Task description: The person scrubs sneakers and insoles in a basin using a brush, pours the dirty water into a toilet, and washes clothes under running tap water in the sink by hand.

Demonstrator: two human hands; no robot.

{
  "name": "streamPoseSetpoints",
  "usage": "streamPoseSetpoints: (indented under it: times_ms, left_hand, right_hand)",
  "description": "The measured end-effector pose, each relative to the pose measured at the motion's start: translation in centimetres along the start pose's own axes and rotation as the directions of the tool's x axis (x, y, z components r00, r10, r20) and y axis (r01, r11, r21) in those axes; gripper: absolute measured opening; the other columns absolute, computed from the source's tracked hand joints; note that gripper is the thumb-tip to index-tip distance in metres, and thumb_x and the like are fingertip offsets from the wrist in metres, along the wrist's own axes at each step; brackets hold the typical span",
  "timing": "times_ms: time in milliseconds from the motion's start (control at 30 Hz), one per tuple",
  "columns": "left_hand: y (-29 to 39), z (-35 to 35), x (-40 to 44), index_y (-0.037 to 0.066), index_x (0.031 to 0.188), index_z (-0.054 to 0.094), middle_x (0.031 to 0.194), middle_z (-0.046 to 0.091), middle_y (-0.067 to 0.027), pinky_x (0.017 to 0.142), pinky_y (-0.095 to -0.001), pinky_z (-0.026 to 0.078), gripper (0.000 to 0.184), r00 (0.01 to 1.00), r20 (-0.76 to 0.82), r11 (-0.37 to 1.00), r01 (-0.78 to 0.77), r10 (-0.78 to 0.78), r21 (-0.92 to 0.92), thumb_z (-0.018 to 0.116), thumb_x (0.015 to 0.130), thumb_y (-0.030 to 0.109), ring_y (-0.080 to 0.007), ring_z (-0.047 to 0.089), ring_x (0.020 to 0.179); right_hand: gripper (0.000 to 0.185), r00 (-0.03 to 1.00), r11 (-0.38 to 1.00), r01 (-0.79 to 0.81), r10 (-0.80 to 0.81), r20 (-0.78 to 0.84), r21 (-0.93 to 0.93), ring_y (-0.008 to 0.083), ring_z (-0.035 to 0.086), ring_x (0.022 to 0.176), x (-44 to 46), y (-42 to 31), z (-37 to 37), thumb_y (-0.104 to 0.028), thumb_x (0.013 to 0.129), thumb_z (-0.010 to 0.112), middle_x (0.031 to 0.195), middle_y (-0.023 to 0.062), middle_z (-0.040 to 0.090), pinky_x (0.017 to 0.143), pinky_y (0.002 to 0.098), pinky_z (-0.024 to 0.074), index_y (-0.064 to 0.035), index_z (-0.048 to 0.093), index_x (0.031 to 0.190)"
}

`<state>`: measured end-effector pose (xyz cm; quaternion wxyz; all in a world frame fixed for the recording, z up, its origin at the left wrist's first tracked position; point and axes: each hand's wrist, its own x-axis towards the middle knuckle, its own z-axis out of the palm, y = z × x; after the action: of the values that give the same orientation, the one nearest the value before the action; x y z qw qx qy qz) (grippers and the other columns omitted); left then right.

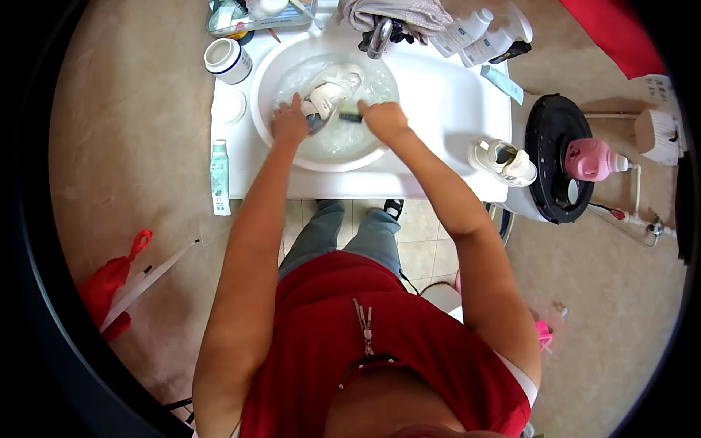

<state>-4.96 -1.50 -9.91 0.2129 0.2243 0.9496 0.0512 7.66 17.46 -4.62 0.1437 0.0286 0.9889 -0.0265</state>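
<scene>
Clearly, the round white plastic basin [263, 139] takes up the left part of the white countertop [431, 171], its near rim just inside the front edge. To its right, a stretch of smooth white sink surface separates it from a white shoe with a dark opening [502, 162], which juts past the right edge. A pale green tube [220, 177] lies at the left edge, its lower end reaching past the front corner. On the far side, a curved metal faucet [380, 38] comes up to the basin's rim, with a bunched patterned cloth [398, 13] behind it.

Foamy water blurs the outline of the cream-white shoe with straps [332, 89] in the basin, and the left hand covers part of its near end. The handle of the small dark brush with pale bristles [350, 117] is mostly hidden by the right hand.

The left hand [290, 120] lies against the cream-white shoe, fingers somewhat spread; how firmly they grip, I cannot tell. The right hand [385, 120] is closed around the brush, above the water near the basin's right side, with the bristled end beside the shoe.
</scene>
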Motion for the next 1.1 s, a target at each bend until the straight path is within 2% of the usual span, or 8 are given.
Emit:
streamPoseSetpoints:
  times_ms: [100, 167, 233, 333, 467, 733, 867, 1100]
  left_hand:
    - [0.6, 0.7, -0.3, 0.013, 0.142, 0.024, 0.131, 0.040, -0.0214, 0.091, -0.0478, 0.042, 0.060, 0.995, -0.090, 0.997, -0.045, 0.050, 0.063, 0.046, 0.087, 0.017, -0.0353, 0.044, 0.116]
    - [1.1, 1.5, -0.4, 0.008, 0.141, 0.025, 0.129, 0.042, -0.0213, 0.090, -0.0476, 0.042, 0.059, 0.985, -0.159, 0.996, -0.053, 0.063, 0.066, 0.046, 0.087, 0.018, -0.0347, 0.045, 0.115]
    - [1.2, 1.7, -0.4, 0.003, 0.139, 0.026, 0.126, 0.044, -0.0209, 0.089, -0.0473, 0.043, 0.059, 0.976, -0.207, 0.998, -0.053, 0.061, 0.043, 0.047, 0.087, 0.019, -0.0345, 0.046, 0.113]
    - [1.2, 1.1, -0.8, -0.003, 0.135, 0.029, 0.122, 0.048, -0.0187, 0.085, -0.0467, 0.044, 0.057, 0.971, -0.235, 0.998, -0.047, 0.035, -0.044, 0.047, 0.087, 0.021, -0.0340, 0.049, 0.108]
    - [1.3, 1.2, -0.2, -0.002, 0.135, 0.030, 0.121, 0.048, -0.0187, 0.086, -0.0461, 0.044, 0.055, 0.972, -0.229, 0.998, -0.035, 0.048, 0.060, 0.048, 0.087, 0.019, -0.0334, 0.049, 0.109]
    - [2.2, -0.6, -1.0, -0.001, 0.113, 0.053, 0.115, 0.051, -0.0172, 0.081, -0.0426, 0.046, 0.032, 0.699, -0.614, 0.930, -0.294, 0.368, 0.222, 0.048, 0.086, 0.013, -0.0320, 0.051, 0.104]
    - [4.5, -2.0, -3.7, 0.000, 0.080, 0.062, 0.097, 0.060, -0.0198, 0.077, -0.0408, 0.048, 0.022, 0.919, -0.376, 0.942, -0.223, 0.117, -0.250, 0.054, 0.083, 0.020, -0.0348, 0.058, 0.089]
    - [5.9, -2.6, -6.2, -0.002, 0.073, 0.063, 0.075, 0.063, -0.0229, 0.070, -0.0457, 0.049, 0.041, 0.980, -0.141, 0.973, -0.166, 0.144, -0.160, 0.050, 0.088, 0.034, -0.0384, 0.062, 0.072]
  right_hand:
    - [0.030, 0.911, 0.874, -0.367, 0.406, -0.065, 0.319, 0.0329, 0.064, 0.079, 0.0, -0.6, -2.9, -0.013, 0.088, 0.043, 0.095, 0.0220, 0.061, 0.067, 0.0414, 0.0514, -0.0018, 0.045, 0.115]
    - [0.043, 0.745, 0.984, -0.101, 0.173, -0.644, 0.147, 0.0363, 0.062, 0.085, 3.8, -0.6, 5.7, -0.014, 0.089, 0.042, 0.109, 0.0249, 0.054, 0.072, 0.0419, 0.0511, -0.0018, 0.036, 0.130]
    - [0.052, 0.977, 0.888, -0.040, 0.131, -0.170, 0.457, 0.0357, 0.060, 0.090, 3.6, -5.2, -0.4, -0.015, 0.088, 0.043, 0.110, 0.0212, 0.052, 0.074, 0.0420, 0.0508, -0.0095, 0.031, 0.138]
    - [0.054, 0.986, 0.857, -0.162, 0.161, 0.044, 0.490, 0.0317, 0.057, 0.097, 4.1, -9.4, -0.6, -0.009, 0.083, 0.049, 0.103, 0.0163, 0.053, 0.073, 0.0410, 0.0513, -0.0183, 0.037, 0.135]
    - [0.050, 0.912, 0.869, -0.176, 0.321, -0.256, 0.463, 0.0323, 0.059, 0.088, 4.9, -9.1, 3.4, -0.011, 0.083, 0.049, 0.096, 0.0127, 0.054, 0.069, 0.0410, 0.0519, -0.0241, 0.041, 0.131]
    - [0.033, 0.717, 0.610, -0.460, 0.684, -0.136, 0.645, 0.0383, 0.060, 0.086, 5.9, -2.0, 3.5, -0.027, 0.087, 0.049, 0.099, 0.0198, 0.058, 0.077, 0.0472, 0.0466, -0.0191, 0.047, 0.119]
    - [0.029, 0.743, 0.640, -0.410, 0.647, -0.169, 0.650, 0.0406, 0.057, 0.091, 5.2, -1.2, 6.2, -0.023, 0.089, 0.045, 0.106, 0.0206, 0.057, 0.081, 0.0482, 0.0449, -0.0150, 0.045, 0.117]
    - [0.031, 0.796, 0.674, -0.466, 0.602, -0.061, 0.573, 0.0393, 0.060, 0.088, 5.9, -1.5, 6.5, -0.016, 0.091, 0.033, 0.107, 0.0206, 0.055, 0.077, 0.0473, 0.0481, -0.0106, 0.038, 0.121]
